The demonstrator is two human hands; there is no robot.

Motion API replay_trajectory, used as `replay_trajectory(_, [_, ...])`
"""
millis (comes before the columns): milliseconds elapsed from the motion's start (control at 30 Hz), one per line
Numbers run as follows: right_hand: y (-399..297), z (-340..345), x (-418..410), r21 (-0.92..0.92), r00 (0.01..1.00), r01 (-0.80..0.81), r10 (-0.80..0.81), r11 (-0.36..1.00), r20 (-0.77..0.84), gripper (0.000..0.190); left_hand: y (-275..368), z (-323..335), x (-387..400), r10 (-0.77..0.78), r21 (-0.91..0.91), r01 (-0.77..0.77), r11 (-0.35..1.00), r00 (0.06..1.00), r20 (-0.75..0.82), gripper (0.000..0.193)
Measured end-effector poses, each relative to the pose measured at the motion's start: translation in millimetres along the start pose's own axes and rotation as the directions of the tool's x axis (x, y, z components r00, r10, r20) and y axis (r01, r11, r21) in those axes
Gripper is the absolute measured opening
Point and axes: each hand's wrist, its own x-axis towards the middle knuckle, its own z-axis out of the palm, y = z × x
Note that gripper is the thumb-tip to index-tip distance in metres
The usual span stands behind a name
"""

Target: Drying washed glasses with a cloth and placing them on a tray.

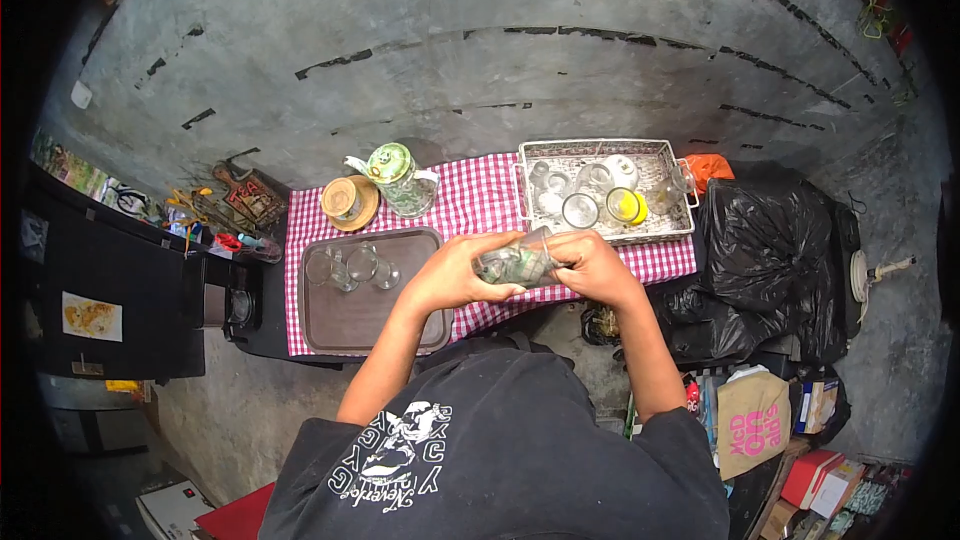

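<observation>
My left hand (459, 270) is wrapped around a clear drinking glass (537, 240), which lies tilted on its side above the table's front edge. A dark green patterned cloth (506, 264) appears bunched in the glass. At the glass's mouth my right hand (596, 264) has its fingers curled on the cloth, their tips partly hidden. Left of my hands, several stemmed glasses (363, 264) are on a brown serving tray (360, 322). To the right, a white wire-rimmed basket (681, 195) holds several glass vessels, one with a yellow item (637, 206) at it.
A red-and-white checked cloth (480, 184) covers the table. Behind the tray stand a green floral jug (405, 184) and a wooden-lidded container (342, 199) on a round board. Black plastic bags (765, 240) crowd the right side. A grey wall (450, 90) rises behind.
</observation>
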Motion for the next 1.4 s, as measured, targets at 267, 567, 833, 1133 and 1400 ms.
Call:
replay_trajectory(267, [32,17,5,0.328,0.945,-0.328,0.312,0.886,0.102,0.028,-15,-2,11,-0.202,-0.067,0.217,0.974,0.962,0.183,0.075])
replay_trajectory(567, [80,42,-21,0.781,0.895,-0.274,0.446,0.561,-0.006,0.027,-24,-16,13,-0.14,-0.311,0.206,0.928,0.965,0.222,0.058])
replay_trajectory(833, [67,66,-19,0.985,0.889,-0.085,0.458,0.147,0.009,0.032,-5,-23,-1,-0.146,-0.462,0.126,0.878,0.989,-0.009,0.047])
replay_trajectory(1133, [25,46,-3,0.906,0.926,-0.145,0.378,0.398,-0.018,0.03,-11,-7,5,0.083,-0.045,-0.132,0.99,0.818,-0.569,0.022])
replay_trajectory(1400, [-22,26,12,0.238,0.983,-0.045,0.085,0.97,-0.161,0.031,1,-11,-2,-0.239,-0.376,0.028,0.926,0.813,-0.53,0.008])
